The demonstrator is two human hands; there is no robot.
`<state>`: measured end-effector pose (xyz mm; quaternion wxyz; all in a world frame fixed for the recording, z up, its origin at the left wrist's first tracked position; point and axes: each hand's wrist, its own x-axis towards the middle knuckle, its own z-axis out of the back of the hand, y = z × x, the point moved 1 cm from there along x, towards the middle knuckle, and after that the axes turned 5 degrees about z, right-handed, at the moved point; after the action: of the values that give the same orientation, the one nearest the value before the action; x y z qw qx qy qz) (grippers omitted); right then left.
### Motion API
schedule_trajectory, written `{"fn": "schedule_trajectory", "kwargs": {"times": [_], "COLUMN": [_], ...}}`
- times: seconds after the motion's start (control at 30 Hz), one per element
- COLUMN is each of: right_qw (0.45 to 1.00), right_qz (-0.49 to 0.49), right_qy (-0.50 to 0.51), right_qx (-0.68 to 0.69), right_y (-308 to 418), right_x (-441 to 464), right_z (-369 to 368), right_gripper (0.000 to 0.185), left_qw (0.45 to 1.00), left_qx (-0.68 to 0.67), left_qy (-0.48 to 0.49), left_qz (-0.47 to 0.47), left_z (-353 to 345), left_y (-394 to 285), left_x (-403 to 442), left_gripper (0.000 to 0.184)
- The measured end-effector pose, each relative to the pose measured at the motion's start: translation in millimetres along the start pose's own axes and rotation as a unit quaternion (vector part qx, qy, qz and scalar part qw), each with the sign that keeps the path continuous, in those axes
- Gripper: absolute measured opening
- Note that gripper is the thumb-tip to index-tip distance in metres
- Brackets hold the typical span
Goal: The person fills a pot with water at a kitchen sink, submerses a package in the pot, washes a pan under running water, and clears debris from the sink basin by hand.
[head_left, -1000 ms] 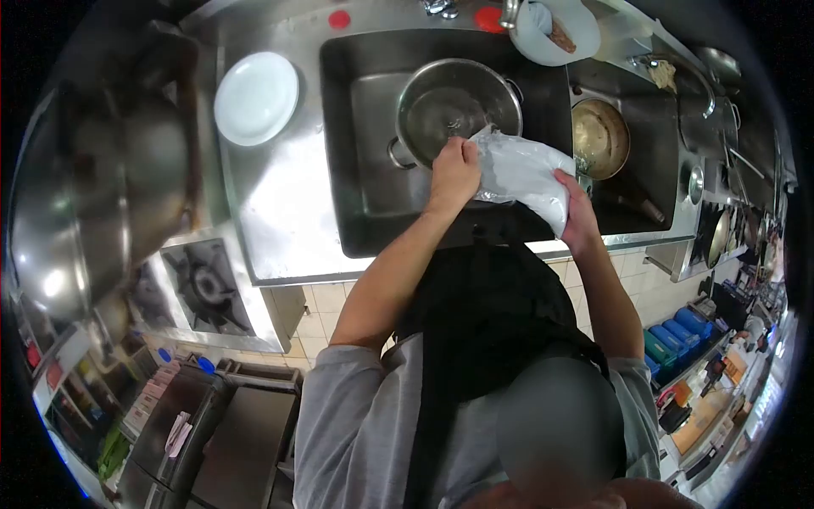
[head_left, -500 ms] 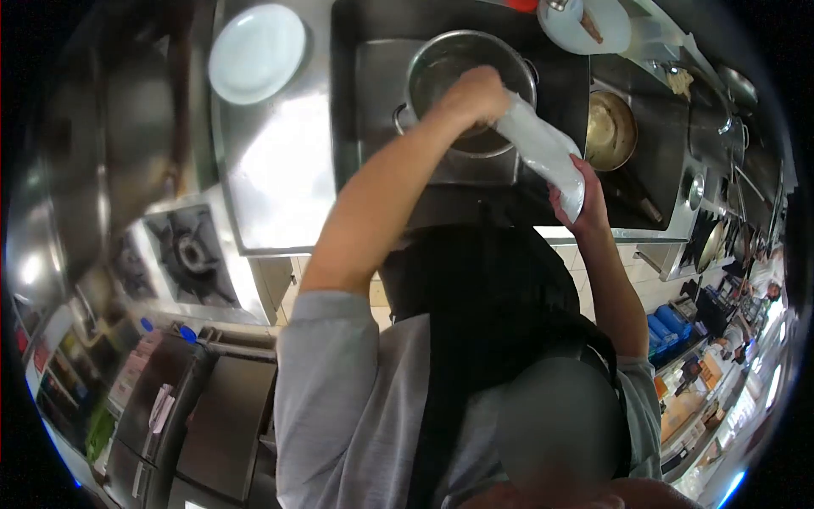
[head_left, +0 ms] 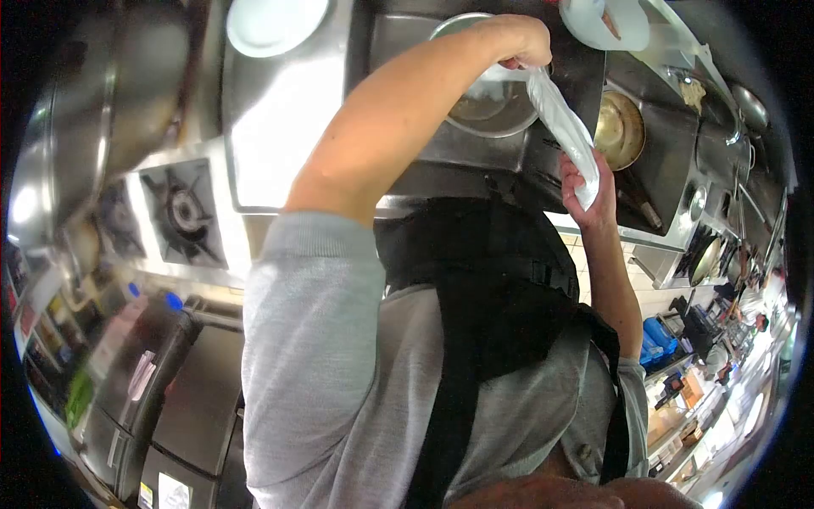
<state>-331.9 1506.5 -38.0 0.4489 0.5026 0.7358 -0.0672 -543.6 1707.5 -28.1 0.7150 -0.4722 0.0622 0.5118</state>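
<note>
A long white cloth (head_left: 562, 119), twisted and shiny as if wet, stretches slantwise between my two hands. My left hand (head_left: 521, 42) is closed round its upper end, above a metal pot (head_left: 487, 119) with a handle. The fingers of my right hand (head_left: 589, 187) wrap the lower end, and a short tip sticks out below. The pot stands in a steel sink (head_left: 407, 64); my left forearm and hand hide part of its rim. Some white material shows at the pot, just under my left hand.
Left of the sink, a white plate (head_left: 275, 24) lies on the steel counter (head_left: 284, 144). A frying pan (head_left: 619, 131) sits to the right, with a white container (head_left: 593, 21) farther back. A gas burner (head_left: 182, 210) is at far left.
My left hand has risen toward the upper right, and the cloth now looks tighter and narrower. My right hand keeps its hold on the lower end. The view has shifted slightly.
</note>
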Motion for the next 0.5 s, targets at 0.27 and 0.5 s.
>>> {"fn": "schedule_trajectory", "kwargs": {"times": [0.27, 0.5], "right_qw": [0.996, 0.998], "right_qz": [0.027, -0.021], "right_qy": [-0.079, 0.009], "right_qx": [-0.04, -0.054], "right_y": [-12.9, -44.5], "right_x": [-12.7, 8.8], "right_z": [20.1, 18.0], "right_gripper": [0.034, 0.03], "left_qw": [0.974, 0.922], "left_qx": [-0.171, -0.317], "left_qy": [-0.105, -0.167], "left_qz": [-0.101, -0.147], "left_z": [-26.8, -65.5], "left_y": [-14.8, -64.3], "left_x": [-32.2, -90.3], "left_gripper": [0.036, 0.024]}}
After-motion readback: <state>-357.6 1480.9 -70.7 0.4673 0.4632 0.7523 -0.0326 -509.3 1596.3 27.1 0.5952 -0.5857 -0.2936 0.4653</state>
